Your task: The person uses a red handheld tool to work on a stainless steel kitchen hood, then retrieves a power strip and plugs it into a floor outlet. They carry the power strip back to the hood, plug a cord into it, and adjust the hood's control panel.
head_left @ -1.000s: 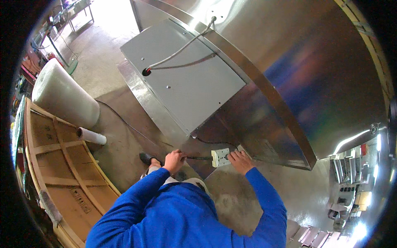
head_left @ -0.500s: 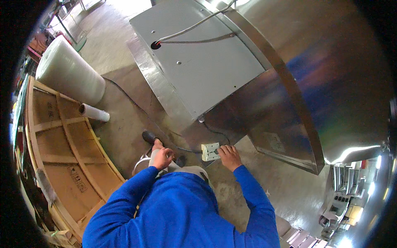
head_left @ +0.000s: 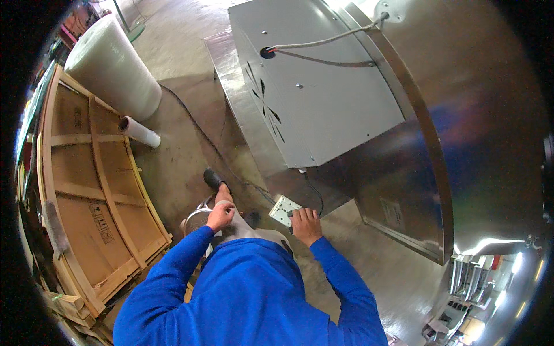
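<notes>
My right hand (head_left: pixel 306 225) is closed at the right end of a cream-coloured power strip (head_left: pixel 283 207), fingers curled over a dark plug. From the grey metal box a thin black cord (head_left: pixel 315 192) runs down towards this hand. The strip sits tilted in front of my knees, its sockets facing up, and part of its right end is hidden by my fingers. My left hand (head_left: pixel 220 217) rests by my left knee with its fingers curled in, and nothing shows in it.
Ahead stands the grey metal box (head_left: pixel 329 98) with a pale cable (head_left: pixel 323 42), beside a large shiny steel panel (head_left: pixel 490 150). To the left are a wood-framed cardboard crate (head_left: pixel 78 167), a bubble-wrap roll (head_left: pixel 115 69) and a smaller film roll (head_left: pixel 140 131). A dark cable (head_left: pixel 199 127) crosses the floor.
The view has turned, so the surroundings sit differently in the picture. The power strip has tilted and come slightly left with my right hand. My left hand stays by the knee.
</notes>
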Demonstrator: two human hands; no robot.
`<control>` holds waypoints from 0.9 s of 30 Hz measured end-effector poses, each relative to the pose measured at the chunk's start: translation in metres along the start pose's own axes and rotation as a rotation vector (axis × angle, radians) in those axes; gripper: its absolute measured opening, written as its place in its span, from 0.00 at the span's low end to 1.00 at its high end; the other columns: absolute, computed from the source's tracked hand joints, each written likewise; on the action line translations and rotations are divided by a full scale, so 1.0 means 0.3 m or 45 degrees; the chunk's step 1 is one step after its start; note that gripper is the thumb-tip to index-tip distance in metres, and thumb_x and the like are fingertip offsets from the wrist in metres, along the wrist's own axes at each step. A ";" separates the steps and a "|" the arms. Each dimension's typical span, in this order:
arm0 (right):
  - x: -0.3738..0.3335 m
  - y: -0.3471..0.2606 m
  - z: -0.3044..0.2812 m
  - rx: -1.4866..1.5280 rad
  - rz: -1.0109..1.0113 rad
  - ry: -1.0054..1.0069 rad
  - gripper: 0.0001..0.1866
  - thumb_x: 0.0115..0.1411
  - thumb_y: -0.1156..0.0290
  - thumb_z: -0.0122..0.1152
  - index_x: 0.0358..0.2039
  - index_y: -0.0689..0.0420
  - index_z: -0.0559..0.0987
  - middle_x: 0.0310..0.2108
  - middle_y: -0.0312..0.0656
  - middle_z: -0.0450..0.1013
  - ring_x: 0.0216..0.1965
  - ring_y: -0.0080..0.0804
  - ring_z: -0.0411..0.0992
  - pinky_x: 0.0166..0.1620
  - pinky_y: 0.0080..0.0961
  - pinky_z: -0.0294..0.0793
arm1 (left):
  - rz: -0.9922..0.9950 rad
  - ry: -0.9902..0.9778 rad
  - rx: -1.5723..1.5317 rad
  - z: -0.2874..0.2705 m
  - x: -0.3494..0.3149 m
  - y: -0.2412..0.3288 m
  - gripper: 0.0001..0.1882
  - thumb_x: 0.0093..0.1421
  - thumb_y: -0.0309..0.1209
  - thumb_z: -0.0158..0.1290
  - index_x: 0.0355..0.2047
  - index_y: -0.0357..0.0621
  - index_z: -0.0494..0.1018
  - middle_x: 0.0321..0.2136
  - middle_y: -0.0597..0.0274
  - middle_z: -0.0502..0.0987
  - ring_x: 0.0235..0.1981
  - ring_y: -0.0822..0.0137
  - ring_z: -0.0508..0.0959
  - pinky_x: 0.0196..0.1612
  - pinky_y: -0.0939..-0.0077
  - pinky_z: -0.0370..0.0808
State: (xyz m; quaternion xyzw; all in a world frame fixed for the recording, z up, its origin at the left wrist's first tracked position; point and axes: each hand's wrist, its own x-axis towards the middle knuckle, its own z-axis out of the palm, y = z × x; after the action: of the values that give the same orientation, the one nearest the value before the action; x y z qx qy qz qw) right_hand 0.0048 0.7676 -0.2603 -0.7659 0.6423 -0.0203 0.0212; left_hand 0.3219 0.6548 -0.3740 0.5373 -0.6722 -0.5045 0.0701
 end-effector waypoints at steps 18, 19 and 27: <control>0.488 -0.247 -0.100 -0.190 -0.312 -0.289 0.05 0.53 0.69 0.55 0.28 0.56 0.76 0.29 0.42 0.72 0.35 0.38 0.70 0.40 0.38 0.64 | 0.158 -0.165 0.061 0.080 0.266 -0.023 0.38 0.51 0.27 0.54 0.64 0.64 0.63 0.56 0.54 0.69 0.52 0.47 0.74 0.52 0.55 0.75; 0.525 -0.274 -0.093 -0.166 -0.311 -0.386 0.06 0.53 0.68 0.56 0.28 0.56 0.76 0.29 0.43 0.72 0.35 0.38 0.70 0.40 0.38 0.64 | 0.112 -0.134 0.050 0.062 0.255 -0.048 0.38 0.51 0.28 0.55 0.64 0.64 0.63 0.56 0.54 0.69 0.52 0.48 0.74 0.53 0.55 0.75; 0.904 -0.333 0.084 -0.022 -0.172 -0.674 0.11 0.58 0.63 0.56 0.30 0.58 0.79 0.31 0.47 0.78 0.36 0.45 0.76 0.40 0.44 0.69 | -0.015 -0.108 -0.142 -0.081 0.481 -0.305 0.19 0.60 0.39 0.54 0.52 0.53 0.76 0.50 0.56 0.77 0.52 0.52 0.76 0.55 0.60 0.72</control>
State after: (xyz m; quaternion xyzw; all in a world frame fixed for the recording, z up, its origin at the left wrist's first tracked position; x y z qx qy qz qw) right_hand 0.1516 0.5179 -0.2785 -0.7858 0.5619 0.1847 0.1805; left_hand 0.3375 0.5336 -0.4958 0.5145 -0.6423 -0.5640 0.0686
